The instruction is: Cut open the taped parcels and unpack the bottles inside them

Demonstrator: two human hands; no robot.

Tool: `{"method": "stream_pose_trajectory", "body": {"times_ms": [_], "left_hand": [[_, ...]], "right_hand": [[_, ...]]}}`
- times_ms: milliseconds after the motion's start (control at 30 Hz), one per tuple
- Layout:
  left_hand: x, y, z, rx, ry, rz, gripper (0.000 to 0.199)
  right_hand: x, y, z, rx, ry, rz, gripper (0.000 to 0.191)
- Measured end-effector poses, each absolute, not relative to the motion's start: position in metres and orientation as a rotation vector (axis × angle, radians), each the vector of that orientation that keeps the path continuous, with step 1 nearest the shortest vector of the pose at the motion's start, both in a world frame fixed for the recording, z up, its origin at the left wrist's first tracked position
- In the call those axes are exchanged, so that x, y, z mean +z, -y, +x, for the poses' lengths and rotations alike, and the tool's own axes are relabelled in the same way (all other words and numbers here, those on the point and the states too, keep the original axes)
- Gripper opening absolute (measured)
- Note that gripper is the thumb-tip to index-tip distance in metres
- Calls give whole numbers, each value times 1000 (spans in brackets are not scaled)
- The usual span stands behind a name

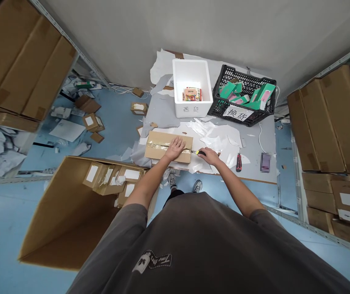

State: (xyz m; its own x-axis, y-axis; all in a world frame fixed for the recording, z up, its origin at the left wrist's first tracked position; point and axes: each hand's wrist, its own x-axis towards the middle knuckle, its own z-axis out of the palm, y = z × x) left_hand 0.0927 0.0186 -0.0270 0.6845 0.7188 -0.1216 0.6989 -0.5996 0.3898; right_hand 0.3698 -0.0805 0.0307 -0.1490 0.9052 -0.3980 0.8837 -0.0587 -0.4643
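A taped cardboard box [156, 151] lies flat on the table, with a strip of clear tape along its middle seam. My left hand [175, 148] rests flat on the right half of its top, fingers stretched out. In my right hand [209, 156] is a black and yellow utility knife [200, 153], its tip at the box's right end on the tape seam. Whether the blade is inside the seam I cannot tell. A red and black cutter [238, 162] lies on the table to the right of that hand.
Behind the box stand a white foam bin [193, 109] with small packets and a black crate [218, 104] of green boxes. Torn white paper [220, 136] litters the table [256, 143]. A large open carton [52, 216] holds parcels at left. Shelves with cartons [322, 122] flank both sides.
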Motion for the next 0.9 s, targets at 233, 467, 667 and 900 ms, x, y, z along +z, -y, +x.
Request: {"method": "stream_pose_trajectory", "body": {"times_ms": [233,467,667,900], "left_hand": [[-30,-16,92,124,-1099,2485,51],[-26,-16,91,90,-1110,2500,50],[-27,-15,90,152,-1123,2530,50],[-26,-12,90,105,-1158,2546,48]], "right_hand": [[28,73,368,820,2337,-1984,36],[36,64,374,654,2515,-1906,37],[41,58,374,642,2530,-1899,38],[37,40,369,668,2506,-1868,40]]}}
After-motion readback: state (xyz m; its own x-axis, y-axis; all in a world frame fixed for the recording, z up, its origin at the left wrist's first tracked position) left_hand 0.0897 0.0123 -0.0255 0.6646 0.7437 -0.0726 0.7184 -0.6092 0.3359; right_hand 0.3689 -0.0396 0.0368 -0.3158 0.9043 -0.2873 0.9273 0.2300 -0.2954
